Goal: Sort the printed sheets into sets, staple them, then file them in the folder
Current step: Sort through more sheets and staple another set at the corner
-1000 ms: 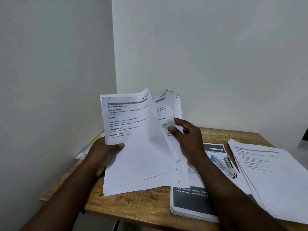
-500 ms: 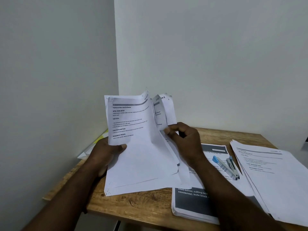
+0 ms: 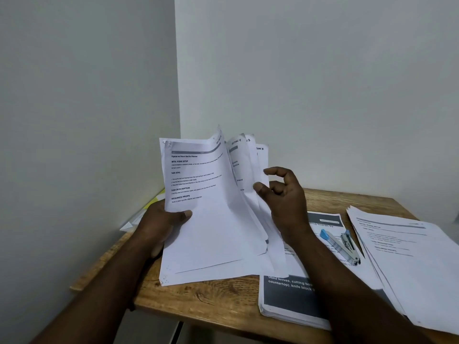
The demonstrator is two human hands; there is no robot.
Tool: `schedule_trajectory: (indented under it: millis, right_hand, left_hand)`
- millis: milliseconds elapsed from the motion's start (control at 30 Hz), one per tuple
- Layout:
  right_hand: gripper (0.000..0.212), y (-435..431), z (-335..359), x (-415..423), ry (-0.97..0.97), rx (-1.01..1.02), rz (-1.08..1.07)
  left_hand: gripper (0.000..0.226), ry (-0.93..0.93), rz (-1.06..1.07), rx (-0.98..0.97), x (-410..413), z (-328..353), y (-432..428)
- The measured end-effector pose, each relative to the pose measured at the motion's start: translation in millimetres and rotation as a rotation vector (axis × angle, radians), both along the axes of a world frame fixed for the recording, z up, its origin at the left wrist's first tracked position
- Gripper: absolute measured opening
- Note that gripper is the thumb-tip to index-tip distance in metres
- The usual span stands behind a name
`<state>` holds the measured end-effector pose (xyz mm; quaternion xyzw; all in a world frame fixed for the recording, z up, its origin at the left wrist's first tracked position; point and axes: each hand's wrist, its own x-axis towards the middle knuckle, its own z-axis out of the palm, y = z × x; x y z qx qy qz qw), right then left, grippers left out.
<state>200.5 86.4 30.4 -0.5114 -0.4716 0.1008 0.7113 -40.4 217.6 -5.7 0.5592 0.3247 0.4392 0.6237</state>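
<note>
Item: bundle of white printed paper sheets point(image 3: 211, 219), fanned, portrait format. Its long axis is running from the near table edge upward. The top edges are pointing up toward the corner of the walls, and the lower edges are resting on the table. The front sheet is facing the wearer with its text upright under a grey header band. It is bowing outward along its right side. The corners of the rear sheets are showing handwritten marks, among them "SECTION 4".

Left hand point(image 3: 161, 219): it is gripping the bundle's left edge, with the thumb lying flat across the front sheet and the fingers hidden behind. The forearm is reaching in from the lower left.

Right hand point(image 3: 285, 202): it is standing at the bundle's right edge, palm turned left, with the thumb tip touching the rear sheets and the fingers curling above. I cannot tell whether a sheet is being pinched.

Support: brown wood-grain table point(image 3: 211, 299) sitting in a corner of plain white walls point(image 3: 323, 83).

Also lying on the table:
- thick stack of pages with dark grey bands point(image 3: 285, 301), just right of the bundle
- slim silver metal stapler with a blue cap point(image 3: 340, 245), lying diagonally on that stack with its blue end farther away
- loose pile of white printed pages point(image 3: 409, 256), far right
- yellow and white flat papers point(image 3: 151, 203), against the left wall and partly hidden behind the left hand
</note>
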Motion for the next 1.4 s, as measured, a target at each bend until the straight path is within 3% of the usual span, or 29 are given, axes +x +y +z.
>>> schedule_trajectory:
  millis: [133,333,667,833,1100,1233,1300,1400]
  right_hand:
    - [0.037,-1,0,1,0.05,0.005,0.015]
    - [0.013,2,0,0,0.041,-0.035,0.049]
    - [0.014,1,-7,-5,-0.167,-0.068,0.091]
    - [0.023,1,-7,-8,-0.198,-0.062,0.091]
    - [0.024,-3,-5,-18,-0.421,0.064,0.076]
    - [0.013,-4,-5,-16,-0.506,0.022,0.024]
    - [0.013,-2,-7,-15,-0.465,-0.027,-0.013]
    - [0.011,4,-7,-6,-0.247,-0.079,-0.025]
  left_hand:
    - [0.036,-0.011,-0.008,0.001,-1,0,0]
    - [0.035,-0.005,-0.01,0.011,0,0,0]
    - [0.035,0.053,0.007,0.038,-2,-2,4]
    - [0.049,0.022,-0.023,0.045,-3,-1,2]
    - [0.036,0.023,-0.008,0.02,-3,1,0]
    - [0.035,0.001,-0.015,0.013,-2,4,-4]
    - [0.037,-0.011,-0.022,0.007,-2,5,-5]
    - [0.037,-0.05,-0.025,-0.012,-2,5,-4]
